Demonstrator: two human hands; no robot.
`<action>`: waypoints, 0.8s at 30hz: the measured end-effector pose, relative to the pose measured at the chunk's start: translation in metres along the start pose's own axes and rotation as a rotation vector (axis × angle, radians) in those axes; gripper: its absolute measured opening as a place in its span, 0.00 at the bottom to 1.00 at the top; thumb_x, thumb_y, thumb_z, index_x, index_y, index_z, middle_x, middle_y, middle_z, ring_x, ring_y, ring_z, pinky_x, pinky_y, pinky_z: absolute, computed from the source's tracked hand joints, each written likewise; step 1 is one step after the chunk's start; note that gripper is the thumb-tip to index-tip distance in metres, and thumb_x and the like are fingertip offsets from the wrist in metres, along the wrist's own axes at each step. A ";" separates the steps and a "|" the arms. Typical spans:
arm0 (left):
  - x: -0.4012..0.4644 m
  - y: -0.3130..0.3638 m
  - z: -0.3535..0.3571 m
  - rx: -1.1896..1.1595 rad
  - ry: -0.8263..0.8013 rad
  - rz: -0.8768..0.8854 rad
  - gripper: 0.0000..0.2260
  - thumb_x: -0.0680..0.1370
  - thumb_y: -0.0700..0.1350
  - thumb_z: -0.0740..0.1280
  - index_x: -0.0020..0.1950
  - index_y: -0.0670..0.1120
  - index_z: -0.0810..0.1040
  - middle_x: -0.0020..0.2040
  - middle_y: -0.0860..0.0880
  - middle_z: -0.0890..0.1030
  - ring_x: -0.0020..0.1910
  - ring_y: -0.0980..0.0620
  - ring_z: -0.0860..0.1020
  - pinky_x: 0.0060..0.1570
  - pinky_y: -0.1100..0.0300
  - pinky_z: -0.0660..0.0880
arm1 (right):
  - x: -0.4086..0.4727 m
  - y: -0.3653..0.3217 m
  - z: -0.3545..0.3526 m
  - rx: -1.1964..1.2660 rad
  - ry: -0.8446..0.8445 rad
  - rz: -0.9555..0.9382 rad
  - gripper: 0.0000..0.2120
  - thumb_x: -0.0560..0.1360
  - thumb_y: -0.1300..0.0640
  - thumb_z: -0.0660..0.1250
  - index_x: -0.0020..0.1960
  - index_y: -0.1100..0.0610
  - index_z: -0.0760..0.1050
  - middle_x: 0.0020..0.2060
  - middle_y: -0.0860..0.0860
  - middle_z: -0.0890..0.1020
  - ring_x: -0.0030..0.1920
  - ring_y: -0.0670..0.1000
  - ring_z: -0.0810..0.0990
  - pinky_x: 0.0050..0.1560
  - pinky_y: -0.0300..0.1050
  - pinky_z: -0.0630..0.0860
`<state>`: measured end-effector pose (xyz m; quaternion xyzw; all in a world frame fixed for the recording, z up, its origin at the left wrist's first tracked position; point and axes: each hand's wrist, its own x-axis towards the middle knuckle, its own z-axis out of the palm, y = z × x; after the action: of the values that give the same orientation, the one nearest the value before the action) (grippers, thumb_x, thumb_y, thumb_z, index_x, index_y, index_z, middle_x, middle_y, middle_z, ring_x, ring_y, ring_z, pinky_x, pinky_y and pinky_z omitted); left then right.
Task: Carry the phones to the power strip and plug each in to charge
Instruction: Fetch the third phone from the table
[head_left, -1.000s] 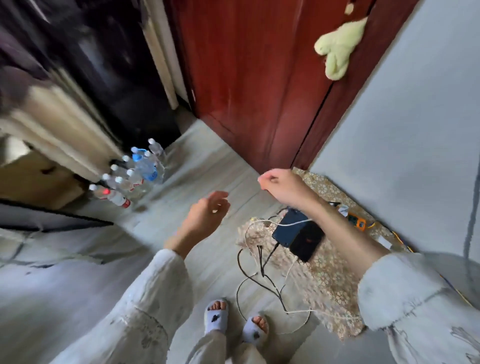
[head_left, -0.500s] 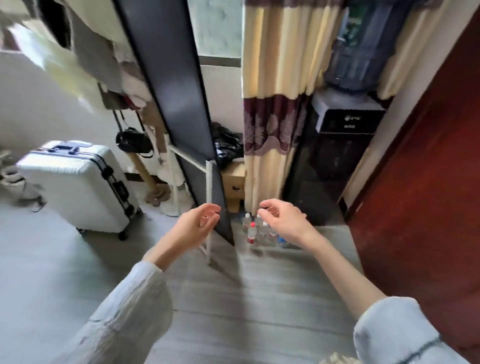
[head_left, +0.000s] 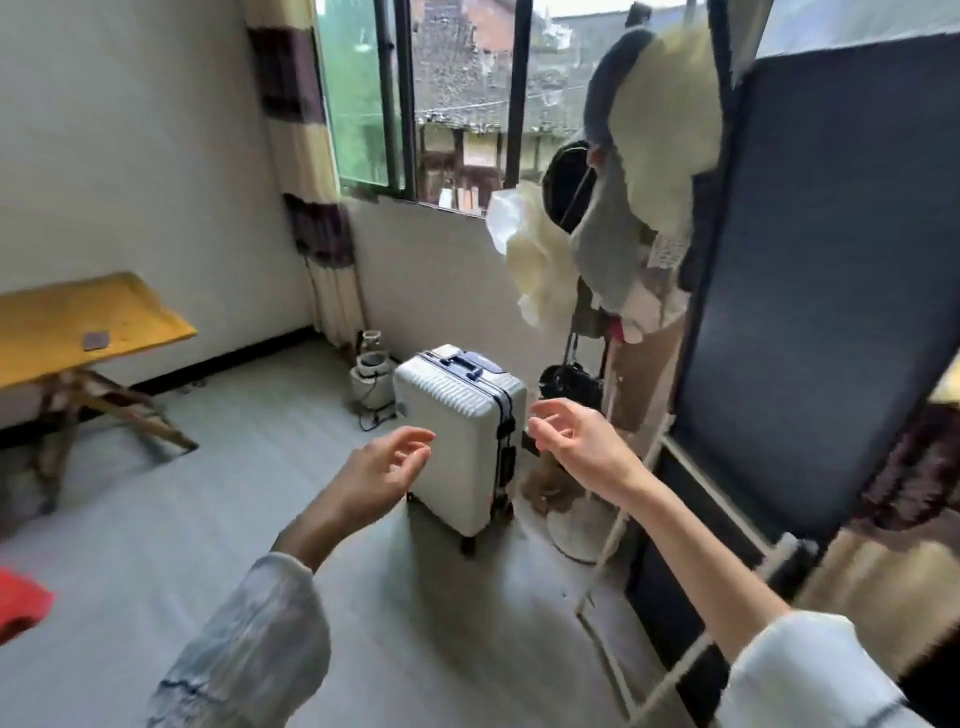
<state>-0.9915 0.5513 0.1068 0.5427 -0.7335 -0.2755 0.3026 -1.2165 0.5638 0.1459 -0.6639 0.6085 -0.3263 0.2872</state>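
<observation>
Left hand: empty, fingers loosely spread.
Right hand: empty, fingers loosely spread.
Phone: flat on yellow surface.

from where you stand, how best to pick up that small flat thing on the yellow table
The small flat thing looks like a phone, though too blurred to be sure. It lies flat near the front edge of the yellow table. Come from above on that front side and pinch its two long edges with thumb and fingers, since nothing stands up to grasp. Both the left hand and right hand are open and empty.
</observation>
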 end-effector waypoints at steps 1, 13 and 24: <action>0.007 -0.014 -0.019 0.007 0.030 -0.028 0.11 0.78 0.45 0.62 0.60 0.48 0.75 0.53 0.50 0.80 0.50 0.53 0.77 0.48 0.65 0.70 | 0.021 -0.013 0.015 0.004 -0.036 -0.030 0.14 0.76 0.55 0.63 0.61 0.58 0.73 0.54 0.58 0.82 0.53 0.55 0.80 0.58 0.49 0.75; 0.140 -0.146 -0.165 0.102 0.325 -0.213 0.11 0.78 0.46 0.60 0.60 0.50 0.74 0.52 0.52 0.78 0.51 0.54 0.76 0.52 0.62 0.70 | 0.276 -0.108 0.166 0.072 -0.277 -0.344 0.14 0.76 0.55 0.63 0.61 0.57 0.74 0.48 0.52 0.80 0.44 0.47 0.78 0.41 0.34 0.69; 0.263 -0.270 -0.263 0.064 0.454 -0.347 0.10 0.78 0.47 0.60 0.58 0.53 0.74 0.53 0.53 0.79 0.54 0.56 0.77 0.53 0.63 0.71 | 0.490 -0.183 0.273 0.081 -0.422 -0.459 0.13 0.76 0.53 0.63 0.59 0.54 0.74 0.49 0.54 0.82 0.44 0.49 0.79 0.44 0.37 0.68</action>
<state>-0.6861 0.2084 0.1221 0.7171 -0.5514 -0.1713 0.3902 -0.8659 0.0890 0.1596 -0.8250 0.3562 -0.2617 0.3522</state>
